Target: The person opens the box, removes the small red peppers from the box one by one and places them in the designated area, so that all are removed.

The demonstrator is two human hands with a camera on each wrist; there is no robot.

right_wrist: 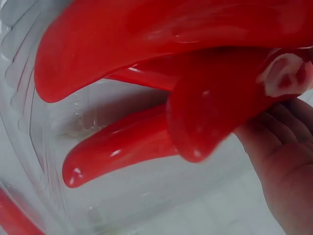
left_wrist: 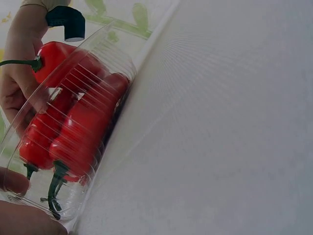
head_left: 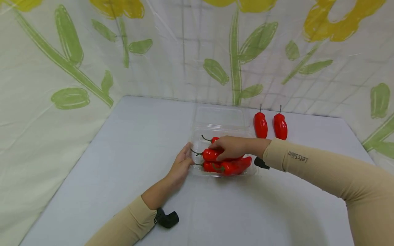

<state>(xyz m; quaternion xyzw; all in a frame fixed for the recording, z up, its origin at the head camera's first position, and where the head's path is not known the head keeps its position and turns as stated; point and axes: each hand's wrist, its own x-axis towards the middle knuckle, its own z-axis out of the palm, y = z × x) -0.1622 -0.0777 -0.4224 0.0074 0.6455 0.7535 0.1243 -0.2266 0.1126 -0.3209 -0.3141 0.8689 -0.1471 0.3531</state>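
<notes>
A clear plastic clamshell container (head_left: 227, 132) lies on the table with its lid folded back, holding several red peppers with green stems. Its left end is pinched by my left hand (head_left: 178, 168), whose fingers also show at the bottom corner of the left wrist view. Over the container, my right hand (head_left: 231, 147) grips a red pepper (head_left: 210, 154) from above. That pepper (right_wrist: 210, 107) lies across others in the right wrist view. Near me in the container is another red pepper (head_left: 237, 166); one more is partly hidden behind the right hand.
Two red peppers, one (head_left: 260, 125) beside the other (head_left: 280, 126), lie on the white table (head_left: 147, 136) to the right of the lid. Behind the table hangs a flower-printed curtain (head_left: 172, 61). Dark wrist cameras sit below both hands.
</notes>
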